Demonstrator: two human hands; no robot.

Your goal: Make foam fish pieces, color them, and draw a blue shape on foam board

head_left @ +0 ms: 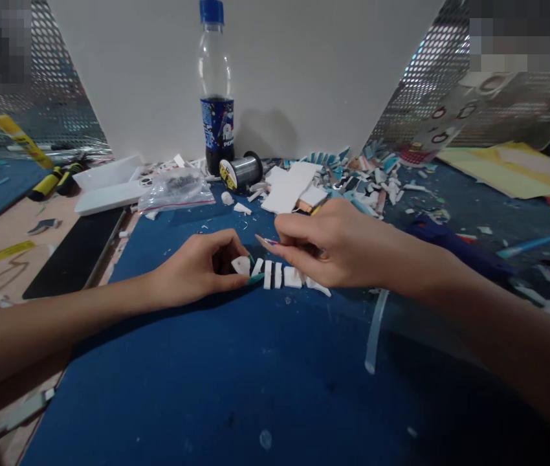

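Observation:
My left hand (202, 265) rests at the left end of a row of small white foam pieces (293, 277), its thumb and index finger pinching a white foam chunk (241, 265). Teal nails show on that hand. Several narrow strips and a blockier piece lie side by side on the blue mat (182, 375). Above the row, my right hand (328, 246) is closed around a slim pointed pencil (266, 240), whose tip faces left toward the left hand. Most of the pencil's length is hidden by the fingers.
Behind the hands stand a cola bottle (217, 123) and a wire spool (241, 171). Foam scraps (376, 178) heap along the white board (304, 77). A zip bag (178, 189) and a black phone (76, 252) lie left. A translucent strip (376, 333) lies right.

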